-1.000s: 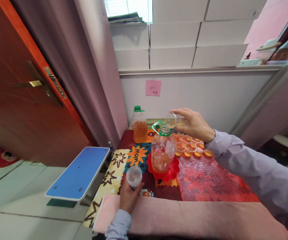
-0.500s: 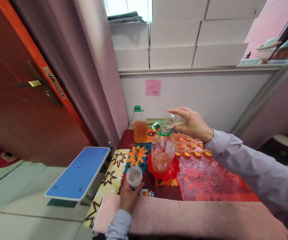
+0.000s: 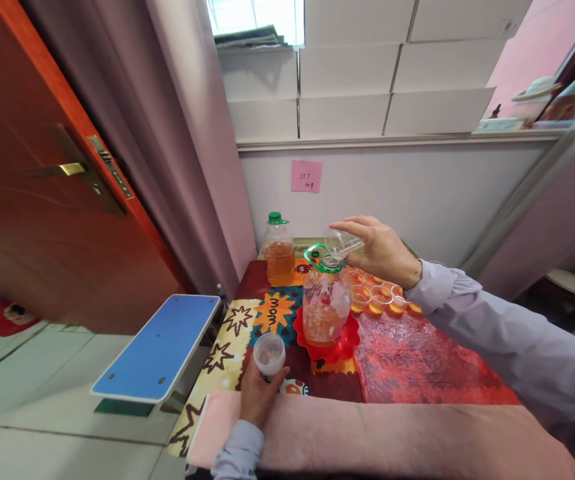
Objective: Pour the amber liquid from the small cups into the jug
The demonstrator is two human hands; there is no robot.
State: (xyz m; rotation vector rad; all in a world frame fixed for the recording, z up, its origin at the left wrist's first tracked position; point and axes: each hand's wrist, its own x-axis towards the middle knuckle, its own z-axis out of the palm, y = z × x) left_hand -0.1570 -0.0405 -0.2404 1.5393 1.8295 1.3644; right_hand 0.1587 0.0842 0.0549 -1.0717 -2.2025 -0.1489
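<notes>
- Cup (image 3: 342, 243) of clear plastic, pinched by the fingers of your right hand (image 3: 388, 251), tilts over a transparent bottle (image 3: 323, 300).
- Amber liquid (image 3: 320, 325) partly fills the bottle, set in a scalloped red dish (image 3: 351, 339).
- Fingers of your left hand (image 3: 258, 399) wrap a translucent round container (image 3: 269, 355).
- Filled, round-rimmed cups (image 3: 382, 295) cluster on the worktop (image 3: 334, 389).

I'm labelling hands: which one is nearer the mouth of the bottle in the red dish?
Right. The right hand holds a clear cup tilted at the bottle's mouth; the left hand holds a whitish cup farther off, left of the bottle.
</notes>
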